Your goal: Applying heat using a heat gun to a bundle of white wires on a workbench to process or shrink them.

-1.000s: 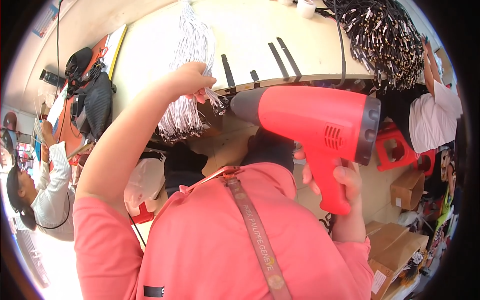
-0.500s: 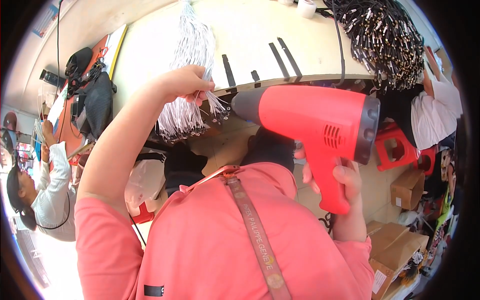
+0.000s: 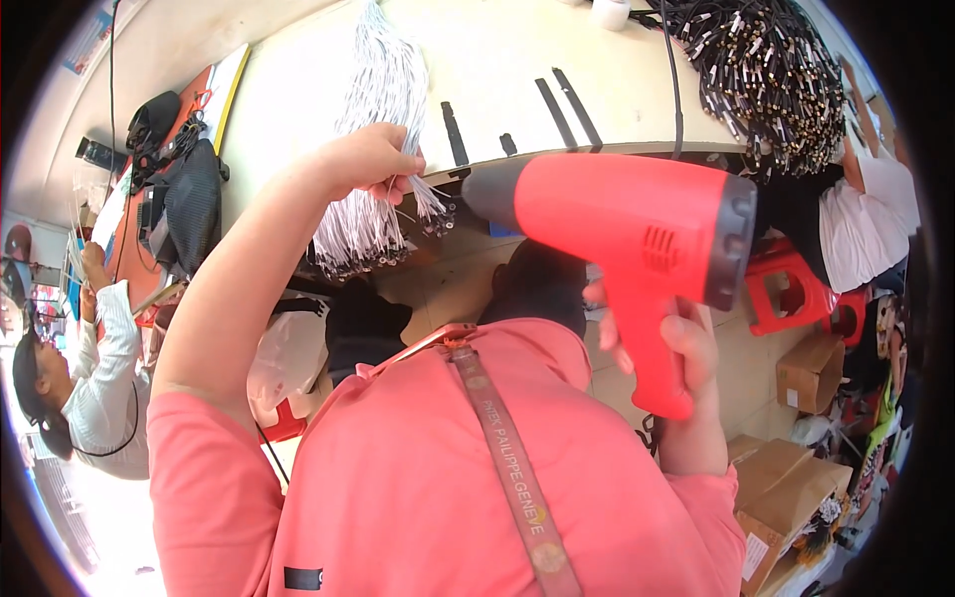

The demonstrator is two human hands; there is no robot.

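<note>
My right hand (image 3: 688,343) is wrapped round the handle of a red heat gun (image 3: 607,214) with a dark nozzle. The nozzle points left, close to the ends of some white wires (image 3: 430,204) that hang past the table edge. Those wires are pinched in the closed fingers of my left hand (image 3: 383,164). More of the white wire bundle (image 3: 383,80) lies along the table behind that hand, and its lower part hangs below the edge. Small dark pieces tip the hanging ends.
Several black strips (image 3: 555,111) lie on the pale table (image 3: 477,60). A heap of black cables (image 3: 766,80) sits at the far right, by a person in white (image 3: 865,234). Red stools (image 3: 781,289) and cardboard boxes (image 3: 786,488) stand at right. Another person (image 3: 99,368) works at left.
The heat gun has risen slightly and tilted a little, with my right hand moving up along with it. My left hand keeps its hold on the wires, shifted only slightly upward.
</note>
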